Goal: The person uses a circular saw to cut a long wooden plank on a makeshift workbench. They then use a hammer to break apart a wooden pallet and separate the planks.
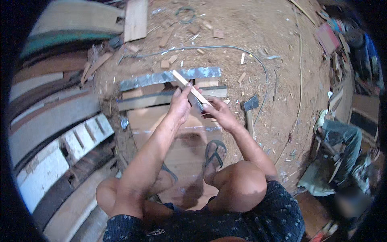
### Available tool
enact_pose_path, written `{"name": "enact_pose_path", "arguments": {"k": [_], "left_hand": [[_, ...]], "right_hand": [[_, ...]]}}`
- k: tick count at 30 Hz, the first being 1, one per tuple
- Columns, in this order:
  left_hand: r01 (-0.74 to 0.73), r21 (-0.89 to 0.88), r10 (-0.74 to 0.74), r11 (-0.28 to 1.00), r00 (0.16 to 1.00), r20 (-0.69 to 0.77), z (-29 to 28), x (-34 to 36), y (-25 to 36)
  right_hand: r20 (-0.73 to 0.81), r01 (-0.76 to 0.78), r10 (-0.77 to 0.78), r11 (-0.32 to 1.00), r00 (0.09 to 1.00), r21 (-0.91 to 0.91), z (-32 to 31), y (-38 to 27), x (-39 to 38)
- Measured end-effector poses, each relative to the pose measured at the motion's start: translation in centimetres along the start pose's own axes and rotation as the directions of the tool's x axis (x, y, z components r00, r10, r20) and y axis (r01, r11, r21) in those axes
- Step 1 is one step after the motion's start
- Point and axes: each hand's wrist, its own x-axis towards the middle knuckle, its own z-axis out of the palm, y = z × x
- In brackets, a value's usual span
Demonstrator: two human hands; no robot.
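A narrow, pale wooden strip [183, 80] slants between my hands, above some planks on the ground. My left hand [179, 105] is closed round it near the middle, thumb on its upper side. My right hand [221, 114] is closed at the strip's near right end. Under the strip, between the hands, shows a dark, flat, metallic-looking piece [196, 104]; my fingers partly cover it, and its kind is unclear. Beyond the hands lies a plank with worn blue paint [157, 79], with a grey-edged timber [149, 99] on the near side of it.
A hatchet [250, 105] with a wooden handle lies right of my hands. My sandalled feet are on a wide board [149, 121]. Stacked timbers [52, 109] line the left. A cable [225, 46] curves over the dirt among wood scraps. Another person's trousered leg [342, 137] is at right.
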Motion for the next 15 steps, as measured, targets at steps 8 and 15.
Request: {"name": "enact_pose_path", "arguments": {"k": [8,15], "left_hand": [[-0.033,0.631,0.004,0.775,0.999,0.046,0.4,0.3,-1.9],[-0.402,0.757,0.250,-0.516,0.774,0.582,-8.3,-0.3,-6.2]], "right_hand": [[-0.068,0.095,-0.112,0.972,0.991,-0.217,-10.4,1.0,-1.4],[-0.149,-0.013,-0.054,0.909,0.987,-0.417,-19.1,3.7,-4.5]]}}
